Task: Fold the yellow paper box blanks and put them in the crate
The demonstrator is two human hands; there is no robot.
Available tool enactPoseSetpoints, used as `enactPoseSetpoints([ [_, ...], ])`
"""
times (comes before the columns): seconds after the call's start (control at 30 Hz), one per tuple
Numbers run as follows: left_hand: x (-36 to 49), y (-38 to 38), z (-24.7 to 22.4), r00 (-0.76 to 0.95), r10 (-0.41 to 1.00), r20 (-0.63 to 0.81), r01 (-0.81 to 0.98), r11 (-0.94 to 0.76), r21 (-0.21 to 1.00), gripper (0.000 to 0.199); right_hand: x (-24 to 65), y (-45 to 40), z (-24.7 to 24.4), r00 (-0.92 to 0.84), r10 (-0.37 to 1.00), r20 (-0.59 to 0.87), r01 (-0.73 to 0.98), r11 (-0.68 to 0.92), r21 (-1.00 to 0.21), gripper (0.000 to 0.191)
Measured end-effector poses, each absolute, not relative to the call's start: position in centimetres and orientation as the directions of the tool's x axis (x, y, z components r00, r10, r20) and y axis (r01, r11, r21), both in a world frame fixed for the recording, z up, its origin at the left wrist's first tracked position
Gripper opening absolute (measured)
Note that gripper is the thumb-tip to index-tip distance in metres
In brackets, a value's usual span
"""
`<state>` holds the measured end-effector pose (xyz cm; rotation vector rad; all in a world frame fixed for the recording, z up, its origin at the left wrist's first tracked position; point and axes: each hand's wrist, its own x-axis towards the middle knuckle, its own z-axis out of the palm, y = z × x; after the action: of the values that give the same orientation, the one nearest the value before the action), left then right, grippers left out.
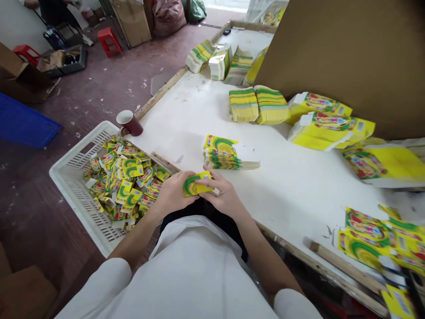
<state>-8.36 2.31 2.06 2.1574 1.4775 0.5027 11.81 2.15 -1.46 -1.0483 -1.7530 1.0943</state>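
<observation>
A small yellow-and-green carton is held between my two hands at the near edge of the table. My left hand grips its left end, fingers closed round it. On its right end the fingers of my right hand are pressed, with a finger across the printed face. Just beyond my hands a stack of flat printed cartons lies on the white table. To the left, a white plastic basket holds a heap of folded small cartons.
A maroon mug stands at the table's left edge, by the basket. Bundles of flat cartons line the far side before a large cardboard sheet. More flat cartons lie at the right. A red stool and a person's leg are farther back.
</observation>
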Motion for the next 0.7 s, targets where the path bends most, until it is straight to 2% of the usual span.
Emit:
enactPoseSetpoints([
  [0.07, -10.5, 2.3, 2.1, 0.287, 0.958, -0.015, 0.824, -0.238, 0.514, 0.053, 12.2, 2.8, -1.6, -0.302, 0.924, 0.235, 0.269, 0.319, -0.909, 0.06],
  [0.13, -13.7, 2.5, 2.2, 0.125, 0.992, -0.019, 0.933, -0.111, 0.342, 0.058, 13.5, 4.2, -2.0, -0.143, 0.942, 0.305, 0.386, 0.337, -0.859, 0.07],
  [0.2, -17.2, 2.6, 2.2, -0.074, 0.996, 0.058, 0.988, 0.065, 0.143, 0.07, 15.3, 6.1, -2.9, 0.061, 0.924, 0.378, 0.563, 0.281, -0.777, 0.064],
  [0.27, -19.7, 2.5, 2.1, -0.181, 0.979, 0.097, 0.981, 0.172, 0.095, 0.076, 16.8, 8.0, -4.1, 0.094, 0.927, 0.364, 0.683, 0.206, -0.701, 0.049],
  [0.3, -20.3, 2.4, 2.0, -0.188, 0.979, 0.08, 0.975, 0.176, 0.137, 0.073, 17.4, 8.8, -4.7, 0.09, 0.931, 0.354, 0.706, 0.191, -0.682, 0.039],
  [0.37, -20.3, 2.2, 1.8, -0.125, 0.992, 0.009, 0.944, 0.116, 0.309, 0.061, 18.1, 9.9, -5.7, 0.073, 0.936, 0.344, 0.709, 0.193, -0.678, 0.03],
  [0.5, -16.0, 2.0, 0.6, 0.02, 0.997, -0.077, 0.741, 0.037, 0.671, 0.045, 18.6, 9.8, -5.1, 0.103, 0.936, 0.335, 0.674, 0.182, -0.716, 0.033],
  [0.57, -12.7, 2.3, -0.4, 0.127, 0.988, -0.092, 0.561, 0.005, 0.828, 0.052, 18.1, 8.7, -3.7, 0.149, 0.931, 0.334, 0.673, 0.152, -0.724, 0.034],
  [0.63, -9.1, 2.7, -1.2, 0.225, 0.972, -0.062, 0.291, -0.006, 0.957, 0.07, 16.8, 7.0, -2.1, 0.146, 0.933, 0.328, 0.65, 0.159, -0.743, 0.033],
  [0.7, -5.8, 3.1, -1.6, 0.24, 0.971, -0.015, 0.007, 0.013, 1.0, 0.084, 14.9, 4.9, -0.9, 0.047, 0.958, 0.283, 0.573, 0.206, -0.793, 0.029],
])
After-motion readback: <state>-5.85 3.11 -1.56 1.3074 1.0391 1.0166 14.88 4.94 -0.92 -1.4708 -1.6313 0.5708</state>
